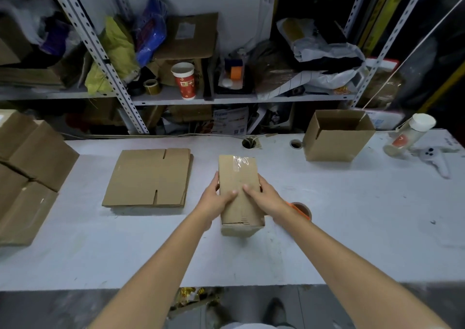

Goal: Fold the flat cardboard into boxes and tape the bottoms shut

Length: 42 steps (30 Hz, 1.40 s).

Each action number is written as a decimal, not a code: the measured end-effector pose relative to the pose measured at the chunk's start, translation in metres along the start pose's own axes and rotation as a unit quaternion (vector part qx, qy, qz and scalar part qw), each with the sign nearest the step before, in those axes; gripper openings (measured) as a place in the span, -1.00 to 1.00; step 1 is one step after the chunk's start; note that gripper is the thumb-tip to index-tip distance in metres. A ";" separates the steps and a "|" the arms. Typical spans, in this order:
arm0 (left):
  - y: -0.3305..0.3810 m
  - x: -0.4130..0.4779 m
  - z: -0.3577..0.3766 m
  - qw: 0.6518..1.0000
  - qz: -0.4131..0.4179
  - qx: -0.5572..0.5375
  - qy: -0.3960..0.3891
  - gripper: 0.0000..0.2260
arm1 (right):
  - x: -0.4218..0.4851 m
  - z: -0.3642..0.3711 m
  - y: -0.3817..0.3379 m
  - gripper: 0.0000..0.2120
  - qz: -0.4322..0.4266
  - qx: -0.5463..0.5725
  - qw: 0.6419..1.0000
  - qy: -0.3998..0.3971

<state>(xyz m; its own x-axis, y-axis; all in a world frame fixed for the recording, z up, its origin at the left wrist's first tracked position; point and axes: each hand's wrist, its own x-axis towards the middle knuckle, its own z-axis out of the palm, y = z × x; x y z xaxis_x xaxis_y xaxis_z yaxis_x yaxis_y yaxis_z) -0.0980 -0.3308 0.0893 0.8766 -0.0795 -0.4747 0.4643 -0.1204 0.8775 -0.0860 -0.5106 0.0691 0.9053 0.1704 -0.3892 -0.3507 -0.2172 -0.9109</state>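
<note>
A folded cardboard box [239, 177] stands on the white table [352, 228] in the middle, its closed flaps facing up with clear tape across the far end. My left hand [217, 199] grips its left side, thumb on top. My right hand [265, 198] grips its right side, thumb on the top face. A stack of flat cardboard [148, 176] lies to the left of the box. A roll of tape [302, 209] with an orange dispenser lies just behind my right wrist, partly hidden.
Several finished boxes [27, 172] are piled at the left edge. An open box [337, 136] stands at the back right, beside a white-capped bottle [409, 135] and a white controller [435, 157]. Cluttered metal shelves [191, 97] rise behind the table.
</note>
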 end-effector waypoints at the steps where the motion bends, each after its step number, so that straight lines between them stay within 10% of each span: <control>1: -0.005 0.002 0.001 1.000 -0.004 0.003 0.000 -0.42 | -0.004 0.002 0.002 -0.68 0.014 0.009 1.000 -0.005; 15: -0.044 0.008 0.007 0.998 -0.068 -0.013 0.003 -0.34 | -0.001 -0.025 0.056 -0.63 0.155 0.024 0.987 0.034; 19: -0.049 0.012 0.007 0.997 -0.072 -0.035 0.015 -0.32 | 0.009 -0.058 0.097 -0.55 0.122 -0.280 0.934 0.186; 26: -0.056 0.017 0.008 0.994 -0.077 -0.069 0.026 -0.30 | 0.023 -0.047 0.127 -0.38 0.098 -0.478 0.868 0.095; 35: -0.046 0.009 0.008 0.993 -0.079 -0.027 0.082 -0.17 | 0.014 -0.066 0.103 -0.47 0.035 -0.401 0.908 0.117; 42: 0.001 0.005 -0.005 0.987 0.086 0.124 0.048 -0.32 | -0.019 -0.097 0.016 -0.45 -0.068 -0.341 0.936 0.051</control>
<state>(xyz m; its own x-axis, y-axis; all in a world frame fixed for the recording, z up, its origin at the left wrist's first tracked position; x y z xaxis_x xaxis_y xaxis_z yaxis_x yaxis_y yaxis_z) -0.0930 -0.3267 0.0879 0.9533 -0.0280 -0.3008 0.2721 -0.3527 0.8953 -0.0856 -0.6110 0.0749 0.9609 0.1556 -0.2291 -0.0275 -0.7697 -0.6379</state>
